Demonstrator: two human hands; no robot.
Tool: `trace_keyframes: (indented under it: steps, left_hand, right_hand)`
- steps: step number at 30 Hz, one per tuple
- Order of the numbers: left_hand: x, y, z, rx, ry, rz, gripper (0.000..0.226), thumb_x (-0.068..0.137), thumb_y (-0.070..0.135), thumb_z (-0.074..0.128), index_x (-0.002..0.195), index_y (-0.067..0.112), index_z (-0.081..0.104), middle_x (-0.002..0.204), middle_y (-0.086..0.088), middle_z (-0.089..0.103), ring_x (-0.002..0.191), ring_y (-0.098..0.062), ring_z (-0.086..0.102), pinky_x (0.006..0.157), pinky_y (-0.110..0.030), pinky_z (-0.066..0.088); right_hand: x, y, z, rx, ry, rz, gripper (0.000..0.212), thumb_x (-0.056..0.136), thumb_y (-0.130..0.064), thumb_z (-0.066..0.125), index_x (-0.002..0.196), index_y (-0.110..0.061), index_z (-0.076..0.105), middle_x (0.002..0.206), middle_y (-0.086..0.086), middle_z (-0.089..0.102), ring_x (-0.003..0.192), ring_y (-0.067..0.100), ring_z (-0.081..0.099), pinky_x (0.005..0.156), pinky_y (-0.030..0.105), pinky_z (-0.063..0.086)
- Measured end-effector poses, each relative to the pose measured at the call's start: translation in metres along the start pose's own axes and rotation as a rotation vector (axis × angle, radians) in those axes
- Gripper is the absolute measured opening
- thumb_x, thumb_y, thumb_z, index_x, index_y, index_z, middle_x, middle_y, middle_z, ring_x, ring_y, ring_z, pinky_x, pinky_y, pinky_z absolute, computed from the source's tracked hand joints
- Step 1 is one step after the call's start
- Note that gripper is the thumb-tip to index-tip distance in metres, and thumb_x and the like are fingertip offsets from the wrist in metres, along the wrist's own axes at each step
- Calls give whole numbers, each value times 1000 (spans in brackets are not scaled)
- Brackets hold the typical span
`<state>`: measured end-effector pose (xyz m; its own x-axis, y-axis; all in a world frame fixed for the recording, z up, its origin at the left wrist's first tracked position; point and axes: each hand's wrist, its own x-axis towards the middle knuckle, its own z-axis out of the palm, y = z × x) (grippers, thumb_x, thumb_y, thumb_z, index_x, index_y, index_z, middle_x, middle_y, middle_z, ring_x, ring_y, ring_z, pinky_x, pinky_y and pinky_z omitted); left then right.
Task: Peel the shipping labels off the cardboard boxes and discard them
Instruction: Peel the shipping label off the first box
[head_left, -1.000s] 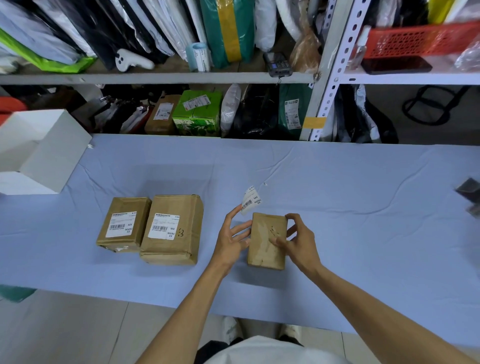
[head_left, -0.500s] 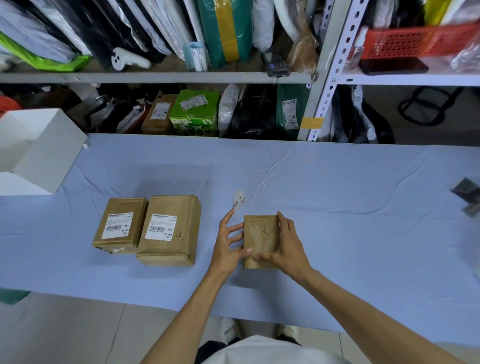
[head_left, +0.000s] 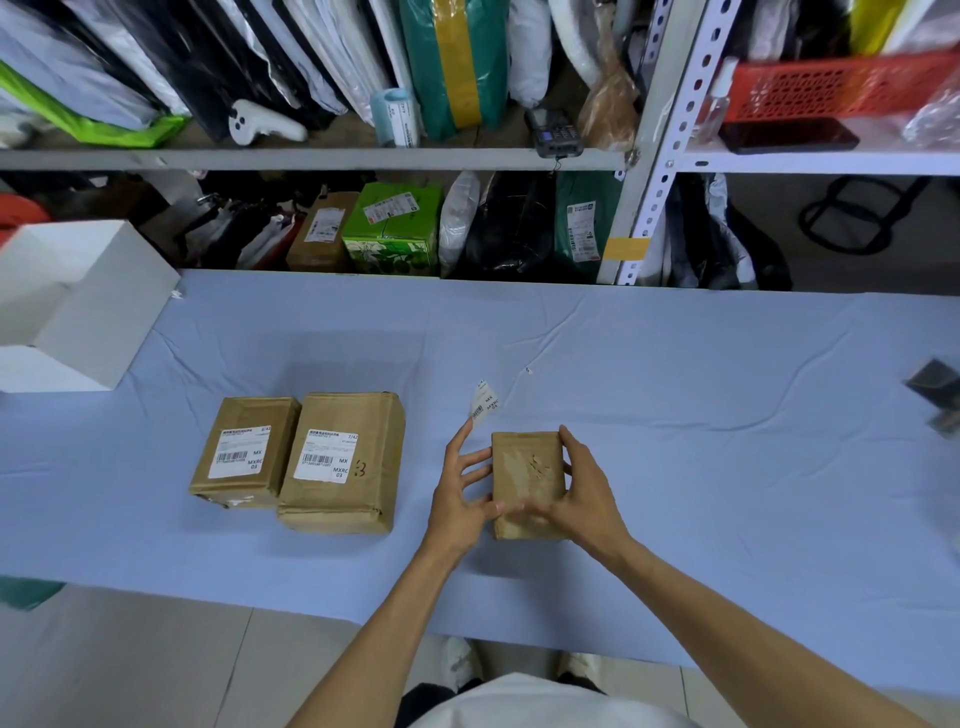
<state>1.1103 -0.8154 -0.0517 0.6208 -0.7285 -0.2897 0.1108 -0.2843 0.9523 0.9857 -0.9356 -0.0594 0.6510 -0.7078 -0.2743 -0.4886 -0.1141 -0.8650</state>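
Blue cloth covers the long table (head_left: 675, 415) from edge to edge, lightly creased. Behind it, at 12 o'clock, metal shelving (head_left: 649, 156) holds rows of mailer bags and parcels, with a red basket (head_left: 831, 88) at upper right. A white open box (head_left: 88, 306) stands on the table's left end, at 10 o'clock from the hands. Two brown cardboard boxes lie touching side by side at 9 o'clock from the hands: the larger box (head_left: 343, 462) nearer, the smaller box (head_left: 244, 457) beyond it to the left. Each still bears its white barcode label on top. A third, unlabelled box (head_left: 527, 483) sits at centre, held between both hands, its top face showing scuffed paper. The right hand (head_left: 587, 499) clasps its right side, thumb lying across the lower face. The left hand (head_left: 460, 493) rests against its left side with fingers spread, thumb touching the lower corner. The peeled label (head_left: 485, 400) clings to the left hand's raised fingertip, standing at 11 o'clock from the held box, clear of the cloth.
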Motion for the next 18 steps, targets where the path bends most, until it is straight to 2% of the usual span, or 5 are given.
trace_keyframes:
  steps: [2,6,10,14,18]
  left_hand:
    - [1,0,1,-3,-3,-2,105,68,-3,81,143,45,25,125,10,55,117,-12,57,83,-24,56]
    - [0,-1,0,12,-4,-6,109,68,-5,80,143,48,22,125,9,56,117,-11,58,84,-26,55]
    - [-1,-2,-2,17,0,-10,109,69,-6,79,140,52,21,125,8,56,117,-9,57,80,-21,55]
    - [0,-3,-2,17,0,-20,108,70,-6,78,140,53,22,126,9,56,118,-12,57,84,-25,55]
    - [1,-5,-3,25,-2,-21,110,68,-6,79,141,53,22,127,6,57,118,-14,58,93,-38,54]
  right_hand:
    - [0,0,0,-94,-32,-30,135,47,-47,90,152,-22,9,149,-8,31,133,12,37,105,31,40]
    - [0,2,-3,-130,-49,-108,134,49,-39,92,152,-30,7,146,-9,31,130,8,36,101,27,38]
    - [4,9,-2,-54,-37,-121,111,53,-37,88,147,-34,30,148,-9,37,137,12,36,109,36,38]
    - [7,7,-4,33,-11,-119,77,76,-21,79,143,-29,41,140,-13,47,131,11,44,98,18,41]
    - [7,3,-5,-10,46,-118,51,93,-24,60,141,-27,43,142,-4,49,130,15,48,104,30,44]
